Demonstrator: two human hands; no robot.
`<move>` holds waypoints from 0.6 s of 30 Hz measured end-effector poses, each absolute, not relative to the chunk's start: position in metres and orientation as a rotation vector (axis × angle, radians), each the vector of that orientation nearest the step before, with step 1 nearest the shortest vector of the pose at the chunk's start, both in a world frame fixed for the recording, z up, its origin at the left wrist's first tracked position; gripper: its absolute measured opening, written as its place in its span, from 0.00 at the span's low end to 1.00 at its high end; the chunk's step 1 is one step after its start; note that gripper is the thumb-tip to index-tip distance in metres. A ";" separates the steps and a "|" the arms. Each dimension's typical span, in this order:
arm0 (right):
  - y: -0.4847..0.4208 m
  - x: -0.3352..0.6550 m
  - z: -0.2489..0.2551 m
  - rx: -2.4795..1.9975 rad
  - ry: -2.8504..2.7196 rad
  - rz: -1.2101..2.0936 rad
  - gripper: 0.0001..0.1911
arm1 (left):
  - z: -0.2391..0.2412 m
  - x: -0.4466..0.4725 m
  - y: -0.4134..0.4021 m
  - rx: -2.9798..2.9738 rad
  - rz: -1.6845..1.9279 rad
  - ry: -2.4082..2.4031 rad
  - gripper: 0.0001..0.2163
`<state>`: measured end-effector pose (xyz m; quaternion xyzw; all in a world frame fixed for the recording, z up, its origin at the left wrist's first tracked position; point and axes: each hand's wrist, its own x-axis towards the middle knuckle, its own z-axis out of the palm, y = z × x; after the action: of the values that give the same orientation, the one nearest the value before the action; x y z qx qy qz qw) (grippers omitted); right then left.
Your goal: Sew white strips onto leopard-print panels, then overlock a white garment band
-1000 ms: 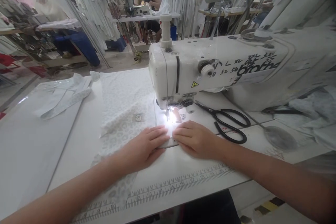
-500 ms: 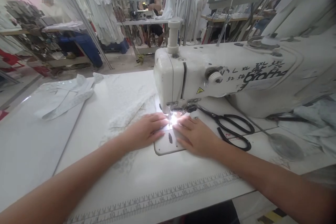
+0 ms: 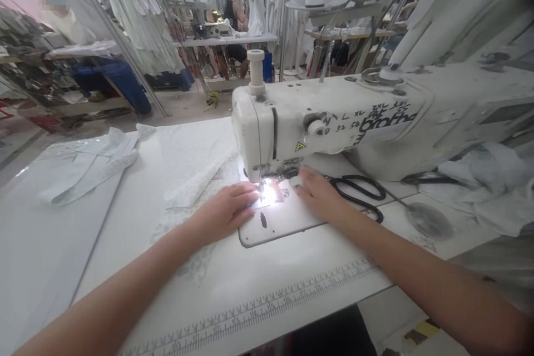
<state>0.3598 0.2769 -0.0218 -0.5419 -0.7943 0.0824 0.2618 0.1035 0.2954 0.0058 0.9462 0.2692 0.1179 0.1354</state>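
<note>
My left hand (image 3: 225, 208) lies flat on pale patterned fabric (image 3: 189, 189), its fingers stretched toward the lit needle area of a white sewing machine (image 3: 254, 128). My right hand (image 3: 320, 194) is just right of the needle, below the machine head, fingers apart and slightly bent. A small whitish spot shows at its fingertips; I cannot make out what it is. Black-handled scissors (image 3: 365, 183) lie right behind this hand, their blades hidden by it. The metal needle plate (image 3: 267, 225) shows bare between the two hands.
A printed ruler scale (image 3: 267, 308) runs along the table's front edge. Cut fabric pieces (image 3: 94, 164) lie at left, and more cloth (image 3: 479, 183) is heaped at right near a round metal dish (image 3: 429, 219). Beyond, co-workers (image 3: 233, 14) sit at other machines among hanging garments.
My right hand has moved away from the needle, to the right and slightly back, toward the scissors. My left hand stays beside the needle on the fabric. The view has shifted slightly.
</note>
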 end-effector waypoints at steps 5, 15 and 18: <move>0.280 0.363 -0.022 -1.529 -2.158 0.186 0.20 | 0.001 0.102 0.294 2.737 0.421 0.884 0.14; 0.279 0.360 -0.031 -1.477 -2.167 0.098 0.16 | 0.007 0.106 0.290 2.815 0.289 0.961 0.13; 0.280 0.361 -0.032 -1.472 -2.157 0.059 0.14 | 0.006 0.115 0.292 2.847 0.173 1.039 0.12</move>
<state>0.3611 0.2805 -0.0325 -0.5440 -0.7970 0.0220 0.2615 0.1145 0.2925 0.0056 0.9365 0.3419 0.0568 0.0531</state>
